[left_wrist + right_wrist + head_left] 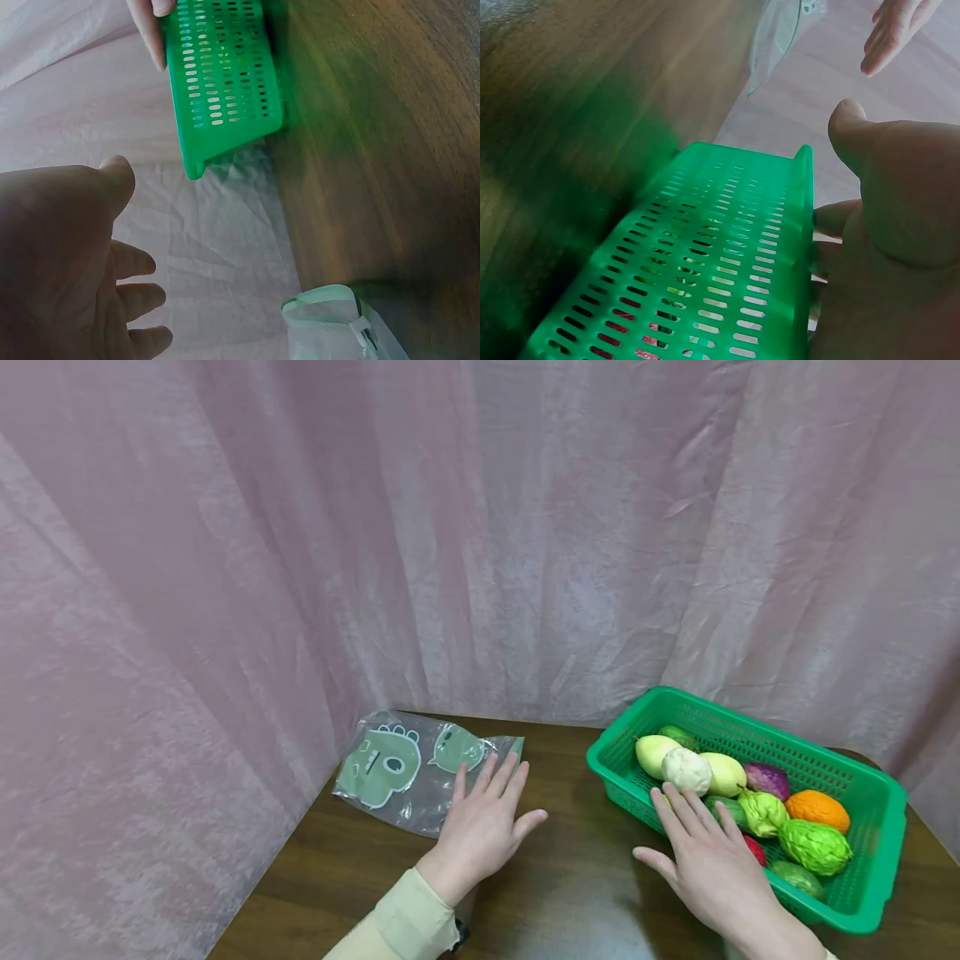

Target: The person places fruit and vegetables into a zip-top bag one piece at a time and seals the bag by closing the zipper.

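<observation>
My left hand (483, 831), fingers straight and spread, is held over the table just in front of a clear zip bag (431, 760) printed with green cartoon figures. In the left wrist view the fingers of that hand (67, 262) hold nothing, and the bag (322, 330) stands apart from them. Beside the near rim of a green plastic basket (757, 720) is my right hand (708, 864), its fingers extended over the basket's edge. The right wrist view has this palm (907, 217) beside the basket wall (705, 255); whether it touches is unclear.
Inside the basket lie a white cauliflower-like piece (687, 771), an orange pumpkin-like piece (817, 810), a leafy green head (816, 847), a purple piece (767, 780) and several others. A pink curtain (525, 543) hangs behind the brown wooden table (570, 868).
</observation>
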